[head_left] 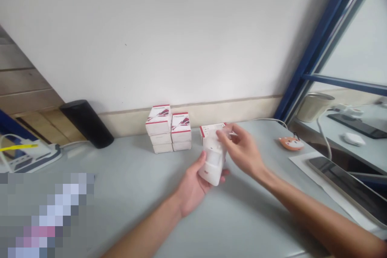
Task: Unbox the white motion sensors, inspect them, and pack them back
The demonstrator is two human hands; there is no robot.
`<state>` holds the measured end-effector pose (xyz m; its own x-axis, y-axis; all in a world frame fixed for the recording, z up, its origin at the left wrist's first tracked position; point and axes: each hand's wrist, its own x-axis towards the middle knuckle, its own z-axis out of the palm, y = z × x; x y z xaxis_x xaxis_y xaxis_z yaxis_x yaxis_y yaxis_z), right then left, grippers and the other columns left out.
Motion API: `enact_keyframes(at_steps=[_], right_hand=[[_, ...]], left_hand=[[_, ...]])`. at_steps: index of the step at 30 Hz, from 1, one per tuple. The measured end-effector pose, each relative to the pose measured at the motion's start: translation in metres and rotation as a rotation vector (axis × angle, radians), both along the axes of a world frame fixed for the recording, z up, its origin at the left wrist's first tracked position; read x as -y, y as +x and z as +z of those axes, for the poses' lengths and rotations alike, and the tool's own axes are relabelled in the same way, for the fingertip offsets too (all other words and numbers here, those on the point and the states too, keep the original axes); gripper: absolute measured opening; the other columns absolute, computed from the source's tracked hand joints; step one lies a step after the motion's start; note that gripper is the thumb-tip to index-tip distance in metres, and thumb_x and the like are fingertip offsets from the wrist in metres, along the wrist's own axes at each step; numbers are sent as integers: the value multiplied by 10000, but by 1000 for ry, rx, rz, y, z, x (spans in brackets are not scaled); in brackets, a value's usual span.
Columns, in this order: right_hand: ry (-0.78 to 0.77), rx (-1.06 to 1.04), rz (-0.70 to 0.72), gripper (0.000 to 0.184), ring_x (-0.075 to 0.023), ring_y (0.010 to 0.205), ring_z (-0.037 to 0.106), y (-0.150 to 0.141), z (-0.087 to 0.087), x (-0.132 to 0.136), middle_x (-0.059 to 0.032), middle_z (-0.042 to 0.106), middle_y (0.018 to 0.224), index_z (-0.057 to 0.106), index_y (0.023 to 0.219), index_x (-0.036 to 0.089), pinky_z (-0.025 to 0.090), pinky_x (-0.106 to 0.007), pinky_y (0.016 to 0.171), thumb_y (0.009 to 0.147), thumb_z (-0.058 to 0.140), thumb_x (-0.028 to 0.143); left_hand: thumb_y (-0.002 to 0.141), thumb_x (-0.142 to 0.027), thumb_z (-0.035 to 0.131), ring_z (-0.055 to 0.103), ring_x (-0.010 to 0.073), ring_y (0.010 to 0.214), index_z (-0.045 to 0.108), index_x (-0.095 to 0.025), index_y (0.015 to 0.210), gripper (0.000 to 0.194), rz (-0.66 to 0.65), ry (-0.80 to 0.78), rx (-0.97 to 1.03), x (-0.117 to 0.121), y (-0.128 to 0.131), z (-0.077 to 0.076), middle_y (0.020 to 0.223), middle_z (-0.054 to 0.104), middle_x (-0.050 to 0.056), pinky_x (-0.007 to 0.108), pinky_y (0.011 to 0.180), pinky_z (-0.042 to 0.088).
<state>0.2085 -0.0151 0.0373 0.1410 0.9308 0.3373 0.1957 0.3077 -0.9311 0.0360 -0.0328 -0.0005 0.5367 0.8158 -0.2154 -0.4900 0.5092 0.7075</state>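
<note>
My left hand (192, 187) wraps round the lower part of a white motion sensor (212, 165), its thumb on the near left side and fingertips showing at the right. The sensor is held upright, slightly tilted, above the grey table. At its top my right hand (244, 149) is closed in a pinch on what looks like a clear plastic bag (223, 132) round the sensor; blur hides its exact edges. Directly behind the sensor lies a white box with red edges (207, 130), partly covered by the sensor and my right hand.
Several small white-and-red boxes (159, 123) are stacked against the wall, left of my hands. A black cylinder (87, 125) leans farther left, near a power strip (33, 159). To the right are an orange animal-shaped item (291, 143) and a phone (347, 187) on white paper.
</note>
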Motion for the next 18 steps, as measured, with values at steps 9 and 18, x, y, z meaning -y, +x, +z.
enact_keyframes(at_steps=[9,18], right_hand=[[-92,71,-489,353,-196,877,726,43,15,-115,-74,636,1045,528,1064,227,590,-333,756,1054,351,532],[2,429,-391,274,-370,1246,577,60,-18,-124,-168,718,1071,737,971,189,366,-561,1157,867,724,443]], left_hand=[[939,-364,723,774,283,997,591,-137,1404,533,104,-32,-67,-5,-4,6,1310,720,189,366,900,609],[985,-373,539,715,261,714,532,-157,1381,451,88,-20,82,-14,-11,4,1225,730,231,377,674,515]])
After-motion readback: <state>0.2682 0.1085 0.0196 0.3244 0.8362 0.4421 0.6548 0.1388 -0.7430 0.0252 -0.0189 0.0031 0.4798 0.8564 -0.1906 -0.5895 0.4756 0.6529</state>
